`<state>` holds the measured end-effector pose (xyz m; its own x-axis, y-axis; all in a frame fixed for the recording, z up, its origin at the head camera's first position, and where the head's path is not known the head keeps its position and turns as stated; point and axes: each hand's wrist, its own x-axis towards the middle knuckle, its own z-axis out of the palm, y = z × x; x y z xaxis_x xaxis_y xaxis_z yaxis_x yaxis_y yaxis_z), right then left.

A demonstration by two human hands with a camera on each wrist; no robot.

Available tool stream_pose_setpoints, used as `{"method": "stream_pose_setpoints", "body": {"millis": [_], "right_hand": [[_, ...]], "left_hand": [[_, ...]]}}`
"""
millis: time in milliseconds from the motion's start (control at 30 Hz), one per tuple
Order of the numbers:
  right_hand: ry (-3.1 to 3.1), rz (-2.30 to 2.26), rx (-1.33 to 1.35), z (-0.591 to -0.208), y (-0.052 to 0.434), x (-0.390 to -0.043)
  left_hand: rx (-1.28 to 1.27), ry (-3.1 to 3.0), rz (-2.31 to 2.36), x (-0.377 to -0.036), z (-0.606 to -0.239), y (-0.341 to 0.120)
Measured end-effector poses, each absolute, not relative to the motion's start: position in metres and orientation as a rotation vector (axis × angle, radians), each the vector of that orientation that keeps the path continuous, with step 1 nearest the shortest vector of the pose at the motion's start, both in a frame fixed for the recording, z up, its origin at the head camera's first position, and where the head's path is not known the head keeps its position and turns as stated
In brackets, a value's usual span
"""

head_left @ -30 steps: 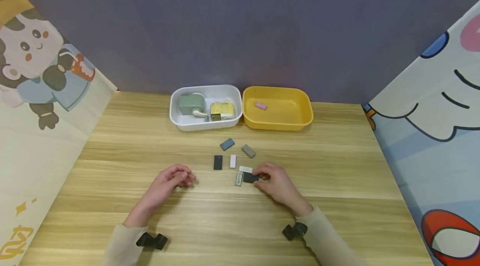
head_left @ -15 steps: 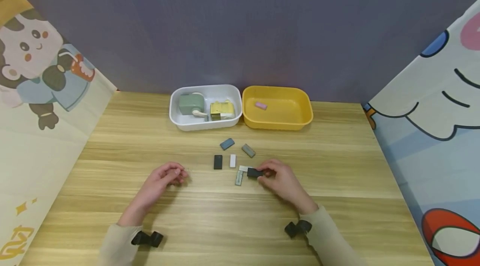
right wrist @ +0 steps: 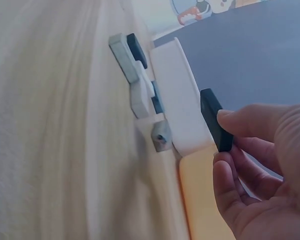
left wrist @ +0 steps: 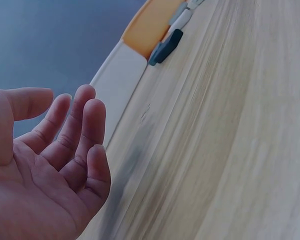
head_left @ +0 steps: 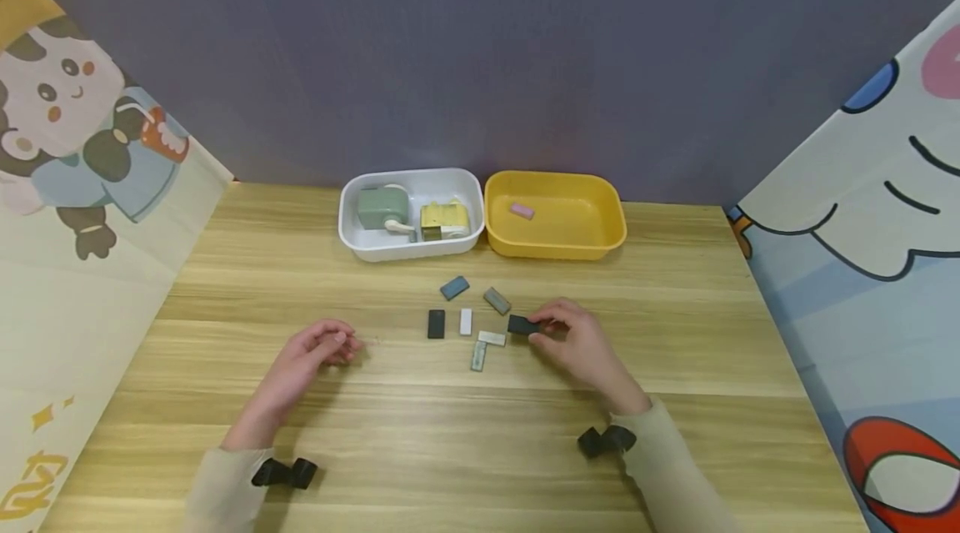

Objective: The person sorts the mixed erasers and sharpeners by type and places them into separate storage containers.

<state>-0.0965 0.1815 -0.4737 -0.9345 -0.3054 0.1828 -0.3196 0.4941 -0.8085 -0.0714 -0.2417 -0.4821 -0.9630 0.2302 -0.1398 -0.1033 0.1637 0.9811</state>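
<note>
The right hand (head_left: 577, 341) pinches a small black block (head_left: 521, 324) by one end, raised just above the table (head_left: 675, 333) beside the loose blocks. It looks light, stiff and smooth-sided, so a fingertip pinch across its flat faces should suit. The left hand (head_left: 318, 349) rests loosely curled, holding nothing.

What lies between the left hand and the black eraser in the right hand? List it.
In the head view, between the left hand and the held black eraser lie another black eraser and a small white eraser.
</note>
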Motion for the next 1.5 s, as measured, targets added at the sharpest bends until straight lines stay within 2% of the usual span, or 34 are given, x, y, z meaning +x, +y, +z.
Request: {"method": "stream_pose_setpoints", "body": {"millis": [467,1500], "right_hand": [[-2.631,1.447,0.560,-0.465,0.193,-0.111],[-2.564,1.542,0.438,-0.434,0.196,-0.139]], "left_hand": [[0.113,2.200,1.887,-0.072,-0.488,-0.250],[0.184,2.069,1.869,-0.072,-0.492,-0.210]]}}
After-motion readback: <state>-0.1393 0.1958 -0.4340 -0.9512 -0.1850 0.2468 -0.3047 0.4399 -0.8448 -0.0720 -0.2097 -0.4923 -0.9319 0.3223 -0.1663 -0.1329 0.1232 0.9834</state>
